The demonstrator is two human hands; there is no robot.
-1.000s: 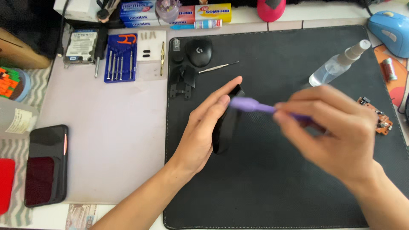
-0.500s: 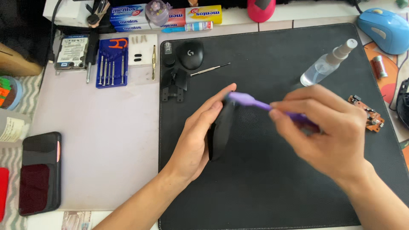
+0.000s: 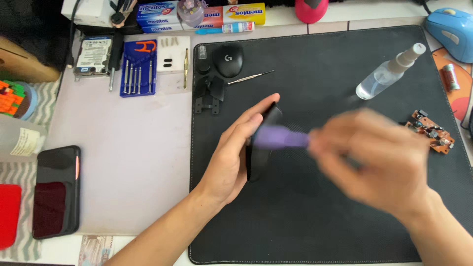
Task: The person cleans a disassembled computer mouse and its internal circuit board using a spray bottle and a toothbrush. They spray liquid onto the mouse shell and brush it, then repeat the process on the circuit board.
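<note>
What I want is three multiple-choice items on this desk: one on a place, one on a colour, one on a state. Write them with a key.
1. Where does the spray bottle lie?
A) on the black mat
B) on a shelf
C) in a drawer

2. What colour is the tool in the right hand?
A) green
B) purple
C) red

3. How is the black shell?
A) flat, untouched
B) inside a box
C) held on edge by the left hand

Key: 1 A, it lies on the mat's upper right; 2 B, the blurred handle is purple; 3 C, the left palm props it upright.
</note>
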